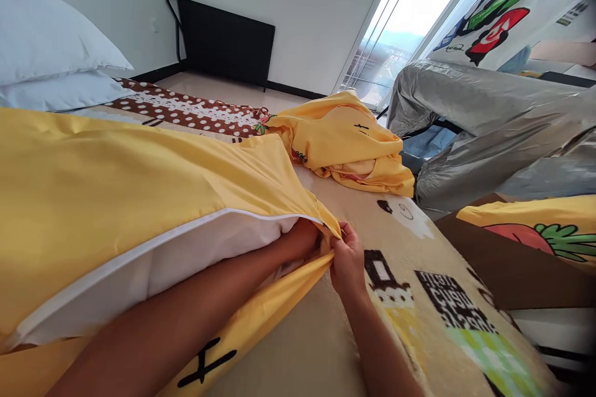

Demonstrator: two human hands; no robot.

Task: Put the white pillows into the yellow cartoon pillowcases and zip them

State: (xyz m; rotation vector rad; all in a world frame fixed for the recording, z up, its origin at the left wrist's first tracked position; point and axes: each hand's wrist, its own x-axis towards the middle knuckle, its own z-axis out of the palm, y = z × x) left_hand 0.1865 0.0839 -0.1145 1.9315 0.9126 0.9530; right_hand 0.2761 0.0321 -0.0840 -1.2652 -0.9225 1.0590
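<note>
A yellow zippered fabric cover (153,167) stretches across the bed, with white padding (186,263) showing inside its long opening. My left forearm reaches through this opening toward the cover's right corner. Only the area near the wrist of my left hand (305,239) shows; its fingers are hidden in the fabric. From outside, my right hand (348,257) pinches the same corner between thumb and fingers. Black lettering marks the cover's lower flap, below my left arm.
Crumpled yellow fabric (344,142) lies farther along the patterned blanket (386,242). White pillows (51,37) are stacked at far left. A black panel (226,40) leans on the wall. At right stand a grey plastic-covered object (475,118) and carrot-print yellow fabric (549,229).
</note>
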